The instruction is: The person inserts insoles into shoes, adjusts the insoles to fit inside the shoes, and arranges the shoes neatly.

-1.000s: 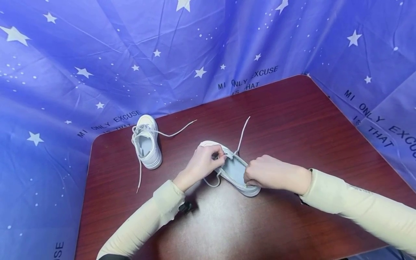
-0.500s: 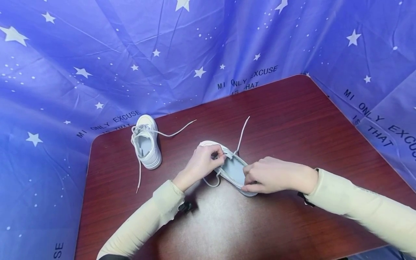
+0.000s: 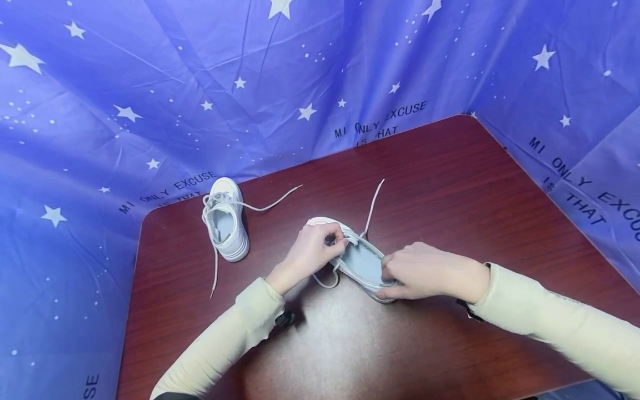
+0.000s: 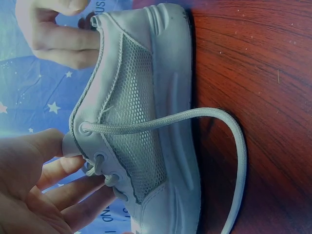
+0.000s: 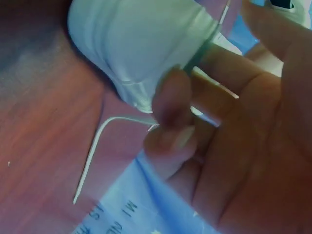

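Observation:
A white sneaker [image 3: 362,264] lies sole-down on the table, its toe pointing away to the left. My left hand [image 3: 315,244] pinches the tongue [image 4: 71,145] between thumb and index finger, above the laces. At the heel, my right hand [image 3: 420,271] has its fingers curled over the collar; the fingertips inside are hidden in the head view. The right wrist view is blurred but shows bent fingers [image 5: 170,100] against the heel [image 5: 141,39]. One loose lace [image 3: 372,208] extends away from the shoe, and another lace [image 4: 239,161] curves across the table on the near side.
A second white sneaker [image 3: 230,233] stands near the table's far left edge, with loose laces [image 3: 270,205] spread to both sides. The dark red wooden table [image 3: 450,183] is backed by a blue curtain [image 3: 300,66] with white stars.
My right hand has shifted a little at the heel, and its thumb has spread out below the fingers. The left hand stays on the tongue. Both sneakers lie nearly where they were.

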The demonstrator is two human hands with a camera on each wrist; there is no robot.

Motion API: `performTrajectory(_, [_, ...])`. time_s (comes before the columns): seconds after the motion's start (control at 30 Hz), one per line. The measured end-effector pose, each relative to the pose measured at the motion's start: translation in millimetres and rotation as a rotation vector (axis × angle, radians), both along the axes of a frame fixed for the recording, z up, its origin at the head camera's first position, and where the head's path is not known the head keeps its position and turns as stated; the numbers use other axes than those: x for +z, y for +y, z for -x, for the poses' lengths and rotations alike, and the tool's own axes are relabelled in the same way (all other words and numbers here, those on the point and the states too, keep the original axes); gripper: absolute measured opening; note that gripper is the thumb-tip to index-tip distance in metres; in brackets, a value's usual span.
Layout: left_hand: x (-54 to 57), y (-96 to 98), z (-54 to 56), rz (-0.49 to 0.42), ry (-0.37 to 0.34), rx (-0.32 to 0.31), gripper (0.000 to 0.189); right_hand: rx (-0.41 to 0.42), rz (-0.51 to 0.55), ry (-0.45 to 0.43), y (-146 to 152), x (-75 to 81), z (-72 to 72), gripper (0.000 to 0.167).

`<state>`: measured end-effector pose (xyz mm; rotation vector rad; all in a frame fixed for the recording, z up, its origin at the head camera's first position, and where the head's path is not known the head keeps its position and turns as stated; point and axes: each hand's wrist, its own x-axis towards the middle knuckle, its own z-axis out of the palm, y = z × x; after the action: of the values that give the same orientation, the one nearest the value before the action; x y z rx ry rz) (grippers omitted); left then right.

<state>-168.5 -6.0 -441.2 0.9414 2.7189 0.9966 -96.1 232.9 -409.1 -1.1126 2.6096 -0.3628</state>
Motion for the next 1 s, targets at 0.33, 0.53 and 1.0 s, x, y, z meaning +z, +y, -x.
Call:
performTrajectory(0.33, [-1.4, 0.8, 0.3, -0.009, 0.004, -0.003, 0.016, 0.000, -0.061, 0.057, -5.6, -13.1, -5.5, 0.038])
performTrajectory(0.53, [-1.6, -1.1, -0.2, -0.009, 0.010, 0.001, 0.017, -0.013, -0.070, 0.158, -13.9, -13.4, -6.6, 0.049])
performTrajectory(1.0, [-4.2, -1.4, -0.8, -0.012, 0.016, -0.002, 0.016, -0.067, -0.091, 0.162, -15.9, -19.2, -8.2, 0.042])
